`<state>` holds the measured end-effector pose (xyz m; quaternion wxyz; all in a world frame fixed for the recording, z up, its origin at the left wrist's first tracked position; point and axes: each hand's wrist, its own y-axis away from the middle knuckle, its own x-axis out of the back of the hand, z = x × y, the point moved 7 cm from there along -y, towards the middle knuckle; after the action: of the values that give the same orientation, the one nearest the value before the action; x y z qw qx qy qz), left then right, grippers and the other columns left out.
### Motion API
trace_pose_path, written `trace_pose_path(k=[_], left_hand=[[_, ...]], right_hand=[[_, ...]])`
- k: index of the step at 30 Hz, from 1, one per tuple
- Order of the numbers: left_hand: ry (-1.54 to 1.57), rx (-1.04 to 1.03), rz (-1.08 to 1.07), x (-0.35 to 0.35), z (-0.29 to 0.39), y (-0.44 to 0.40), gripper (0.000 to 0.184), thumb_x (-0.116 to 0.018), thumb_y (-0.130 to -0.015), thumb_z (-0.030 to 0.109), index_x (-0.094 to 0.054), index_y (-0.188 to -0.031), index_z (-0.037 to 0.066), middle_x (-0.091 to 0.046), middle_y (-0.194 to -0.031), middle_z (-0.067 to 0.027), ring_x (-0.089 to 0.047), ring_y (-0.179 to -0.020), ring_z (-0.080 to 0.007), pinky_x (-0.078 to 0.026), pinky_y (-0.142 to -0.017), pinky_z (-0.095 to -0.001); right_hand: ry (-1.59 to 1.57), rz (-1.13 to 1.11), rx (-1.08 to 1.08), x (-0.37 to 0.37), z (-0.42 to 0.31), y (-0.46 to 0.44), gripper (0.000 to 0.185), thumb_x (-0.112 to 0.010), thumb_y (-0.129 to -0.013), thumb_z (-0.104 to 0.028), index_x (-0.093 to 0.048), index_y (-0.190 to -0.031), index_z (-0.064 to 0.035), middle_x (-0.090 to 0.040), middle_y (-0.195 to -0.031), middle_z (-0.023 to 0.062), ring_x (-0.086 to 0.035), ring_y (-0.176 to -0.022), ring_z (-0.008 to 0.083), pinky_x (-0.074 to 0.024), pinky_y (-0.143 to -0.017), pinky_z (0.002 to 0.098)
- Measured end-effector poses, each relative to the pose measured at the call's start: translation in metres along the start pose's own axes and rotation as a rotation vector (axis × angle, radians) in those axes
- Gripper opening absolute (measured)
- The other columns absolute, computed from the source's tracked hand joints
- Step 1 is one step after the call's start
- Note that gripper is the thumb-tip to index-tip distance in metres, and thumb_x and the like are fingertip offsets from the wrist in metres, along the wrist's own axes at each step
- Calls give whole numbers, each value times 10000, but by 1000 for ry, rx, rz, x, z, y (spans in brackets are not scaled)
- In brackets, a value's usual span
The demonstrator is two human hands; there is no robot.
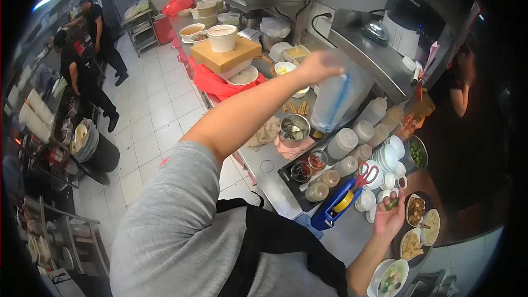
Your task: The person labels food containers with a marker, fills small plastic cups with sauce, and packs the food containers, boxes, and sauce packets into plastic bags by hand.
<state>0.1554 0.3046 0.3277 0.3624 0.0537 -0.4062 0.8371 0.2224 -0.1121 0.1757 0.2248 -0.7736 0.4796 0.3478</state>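
over the crowded desk (344, 247), seems to be partway: has the large plastic bag (353, 96) caught near the bottles (342, 143). looks thin, cloudy and creased, with a blue strip (337, 100). seems to pinch its top with left hand (320, 67). in right hand (389, 221), palm up, fingers curled, carries the small green piece (391, 203), not yet set down, near the white dishes (388, 158); cannot tell whether whole or cut.

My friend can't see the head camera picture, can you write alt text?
A person's left hand holds a clear plastic bag with a blue stripe at a crowded metal counter; their right hand cups small green pieces. At left, two people in black clothes stand.
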Motion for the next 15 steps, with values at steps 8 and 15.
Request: trace_pose_path(k=[8,15], left_hand=[[1057,292,736,113,-44,-7,146,-364,-968,204,-400,-890,86,-451,-745,-48,-511,-677,-172,-505,-567,-350],[1357,564,400,121,-76,48,323,-272,-983,203,-443,-1126,-31,-575,-1101,-206,-566,-1017,-372,-470,-903,-510]], right_hand=[[472,-189,296,-130,21,69,246,-543,-911,-120,-539,-1134,-15,-484,-881,23,-451,-678,85,-351,-533,192],[1449,-535,1154,-299,76,87,541,-778,-655,-115,-634,-1172,-184,-468,-862,56,-517,-706,195,-448,-587,317]])
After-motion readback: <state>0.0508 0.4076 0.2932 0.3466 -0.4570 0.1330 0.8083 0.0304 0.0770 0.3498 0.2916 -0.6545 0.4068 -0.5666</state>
